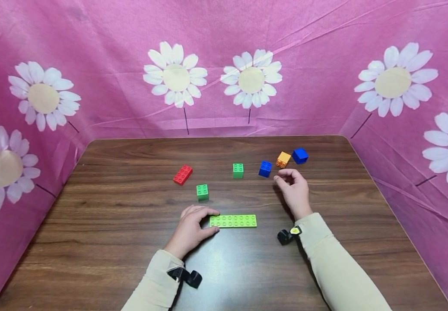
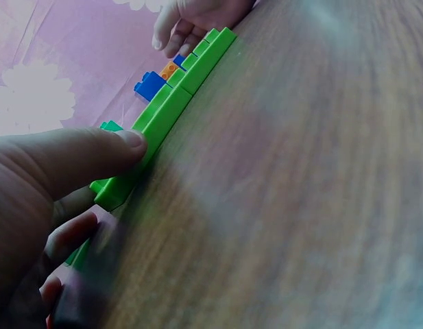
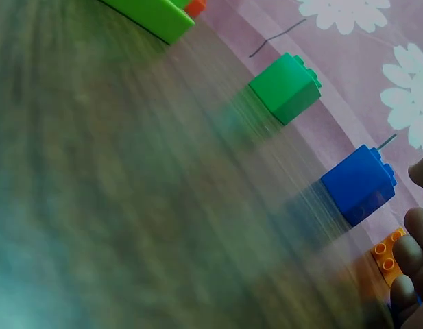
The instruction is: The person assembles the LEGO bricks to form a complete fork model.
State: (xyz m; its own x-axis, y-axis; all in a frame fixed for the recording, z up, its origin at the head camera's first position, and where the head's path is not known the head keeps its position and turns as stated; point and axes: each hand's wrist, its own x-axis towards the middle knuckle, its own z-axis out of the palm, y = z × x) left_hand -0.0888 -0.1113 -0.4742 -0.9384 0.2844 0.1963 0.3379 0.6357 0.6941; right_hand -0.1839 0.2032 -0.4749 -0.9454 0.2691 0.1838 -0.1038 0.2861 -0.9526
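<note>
My left hand [image 1: 192, 228] grips the left end of a long lime-green building-block strip [image 1: 243, 221], thumb along its near side and index finger at the far side. A seam crosses the strip's middle, and its studs face up. The right hand [image 1: 295, 192] is held over the table just right of a blue brick [image 1: 265, 169], fingers loosely bent with nothing between them. Past its fingertips lies an orange brick [image 1: 283, 160] tipped so its studs face forward; the right wrist view shows these studs [image 3: 384, 264] close by the fingers.
Another blue brick [image 1: 300, 156] lies at the far right. Two green bricks [image 1: 238, 171] stand on the wooden table [image 1: 111, 224], the nearer green brick [image 1: 202, 192] just beyond my left hand. A longer red brick [image 1: 182, 175] lies slanted farther left. Pink flowered cloth [image 1: 216, 116] surrounds the table.
</note>
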